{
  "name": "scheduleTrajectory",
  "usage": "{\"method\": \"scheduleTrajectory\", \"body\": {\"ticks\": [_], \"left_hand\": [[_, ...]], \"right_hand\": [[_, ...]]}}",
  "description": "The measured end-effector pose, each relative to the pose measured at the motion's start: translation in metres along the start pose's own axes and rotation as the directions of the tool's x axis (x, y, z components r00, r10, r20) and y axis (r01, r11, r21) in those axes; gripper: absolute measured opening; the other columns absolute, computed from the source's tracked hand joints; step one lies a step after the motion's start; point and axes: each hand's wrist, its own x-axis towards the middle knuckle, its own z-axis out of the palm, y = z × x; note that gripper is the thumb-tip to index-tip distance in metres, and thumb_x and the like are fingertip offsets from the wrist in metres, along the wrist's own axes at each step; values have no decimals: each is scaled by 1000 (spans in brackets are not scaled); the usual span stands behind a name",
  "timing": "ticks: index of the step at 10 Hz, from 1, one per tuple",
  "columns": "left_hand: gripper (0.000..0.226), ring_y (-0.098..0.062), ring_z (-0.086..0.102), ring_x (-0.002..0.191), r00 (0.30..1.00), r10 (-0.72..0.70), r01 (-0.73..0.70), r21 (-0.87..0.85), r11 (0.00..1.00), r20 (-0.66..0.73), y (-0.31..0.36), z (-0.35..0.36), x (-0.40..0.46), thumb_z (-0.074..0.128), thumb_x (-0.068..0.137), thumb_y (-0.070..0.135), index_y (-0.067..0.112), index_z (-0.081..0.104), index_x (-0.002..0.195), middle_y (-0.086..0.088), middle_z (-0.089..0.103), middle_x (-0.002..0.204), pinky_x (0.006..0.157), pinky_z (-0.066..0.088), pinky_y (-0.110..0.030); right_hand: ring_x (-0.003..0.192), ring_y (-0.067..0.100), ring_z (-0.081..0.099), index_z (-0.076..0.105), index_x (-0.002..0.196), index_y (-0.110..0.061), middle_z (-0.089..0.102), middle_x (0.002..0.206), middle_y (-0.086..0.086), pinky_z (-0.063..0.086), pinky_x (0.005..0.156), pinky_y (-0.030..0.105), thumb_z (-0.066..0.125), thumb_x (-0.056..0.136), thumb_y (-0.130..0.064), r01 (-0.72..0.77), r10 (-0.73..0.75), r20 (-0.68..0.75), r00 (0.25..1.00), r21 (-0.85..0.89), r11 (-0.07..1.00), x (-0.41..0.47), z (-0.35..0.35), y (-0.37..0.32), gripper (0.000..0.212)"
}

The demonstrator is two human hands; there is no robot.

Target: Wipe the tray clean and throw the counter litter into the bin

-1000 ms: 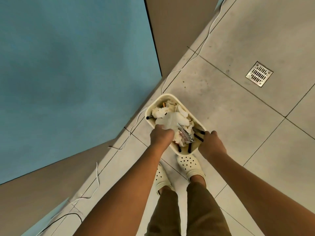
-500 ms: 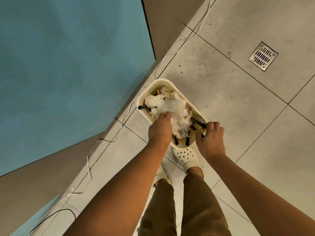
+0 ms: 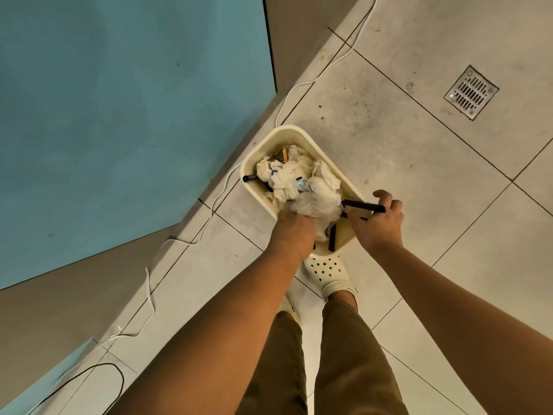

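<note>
A cream bin (image 3: 286,132) stands on the tiled floor beside the blue counter. It is heaped with crumpled white tissues (image 3: 287,175), a small wrapper and black sticks. My left hand (image 3: 294,232) reaches into the near end of the bin, its fingers curled into a translucent white wad of litter (image 3: 318,202) that lies on top of the heap. My right hand (image 3: 378,224) is at the bin's right rim, closed around the end of a black stick (image 3: 359,206) that lies across the rim. No tray is in view.
The blue counter top (image 3: 119,115) fills the left side, with a brown panel below it. White and black cables (image 3: 149,283) run along the floor by its base. A metal floor drain (image 3: 471,92) sits at the far right. My feet in white clogs (image 3: 327,272) stand just behind the bin.
My right hand has gone from the bin's rim to gripping the black stick. My left hand has stayed in the bin on the white wad, which now lies lower on the heap.
</note>
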Motion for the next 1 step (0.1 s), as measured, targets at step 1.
{"method": "scheduleTrajectory", "body": {"ticks": [1], "left_hand": [[53, -27, 35, 130, 999, -17, 14, -54, 998, -51, -1, -1, -15, 49, 90, 10, 8, 32, 140, -13, 39, 141, 112, 24, -34]], "right_hand": [[123, 30, 37, 33, 133, -19, 39, 132, 9, 38, 101, 48, 62, 81, -35, -37, 38, -18, 999, 65, 997, -12, -5, 1, 62]]}}
